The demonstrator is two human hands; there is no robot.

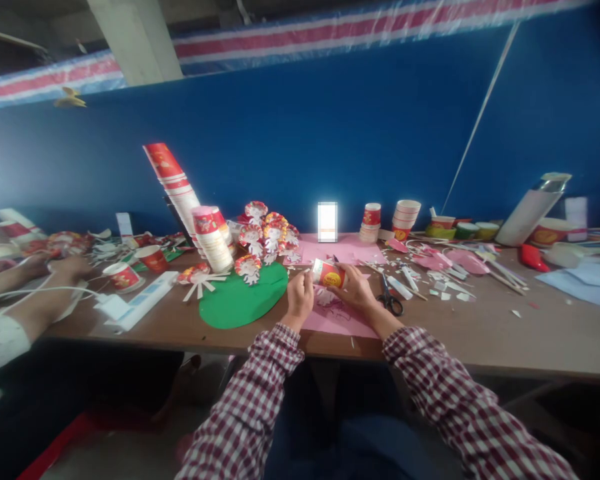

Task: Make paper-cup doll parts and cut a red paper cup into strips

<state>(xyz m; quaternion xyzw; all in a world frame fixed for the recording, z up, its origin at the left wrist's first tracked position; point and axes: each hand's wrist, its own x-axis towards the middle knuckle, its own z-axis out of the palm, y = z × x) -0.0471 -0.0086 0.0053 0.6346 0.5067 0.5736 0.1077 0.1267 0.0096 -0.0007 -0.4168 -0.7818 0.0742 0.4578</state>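
A red and white paper cup (pixel 329 274) with a yellow emblem lies on its side in the air, above pink paper (pixel 347 325) with drawn lines. My left hand (pixel 301 293) grips its left end, fingers closed. My right hand (pixel 359 288) is closed around its right side. A thin dark tip shows above the cup by the right fingers; I cannot tell what it belongs to. Black-handled scissors (pixel 391 303) rest on the table just right of my right hand. To the left of my left hand lies a green paper oval (pixel 240 303).
Stacked paper cups (pixel 213 247) and cut-paper figures (pixel 250 267) stand at the back left. A white power strip (pixel 145 300) lies nearer the left. Paper scraps and sticks (pixel 503 277) cover the right. A co-worker's arms (pixel 45 300) reach in at far left. A blue partition (pixel 290 133) rises behind.
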